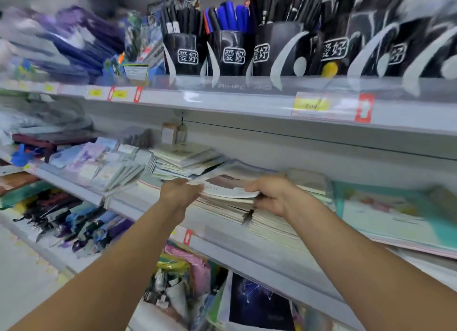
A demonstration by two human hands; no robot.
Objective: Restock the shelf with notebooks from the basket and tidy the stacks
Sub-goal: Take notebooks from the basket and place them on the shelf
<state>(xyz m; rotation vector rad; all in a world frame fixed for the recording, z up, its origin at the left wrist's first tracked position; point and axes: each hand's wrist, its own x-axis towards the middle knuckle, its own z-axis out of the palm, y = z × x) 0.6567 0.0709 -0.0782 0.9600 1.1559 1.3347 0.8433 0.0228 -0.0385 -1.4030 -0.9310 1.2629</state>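
Notebooks [230, 191] sit between our two hands on the middle shelf [247, 246], a thin bundle on top of a taller notebook stack [267, 219] at the shelf's front edge. Our left hand [181, 192] grips the bundle's left end, fingers curled round it; our right hand [274, 197] presses on its right end, thumb at the edge, fingers over the top.

We judge these soft-covered and floppy, light singly, and prone to slide and fan over one another. Holding both short ends, as now, should keep them square.

Left of the stack lie pale, messy notepads [183, 161] and pastel booklets [103, 167]; right of it, a teal-covered pad [395, 212]. Above the stack, black pen holders [233, 53] bear white labels reading 爱好, and the clear rail in front shows faint lettering, seemingly AIHAO. A yellow price tag [311, 105] is too blurred to read. No basket is in view.
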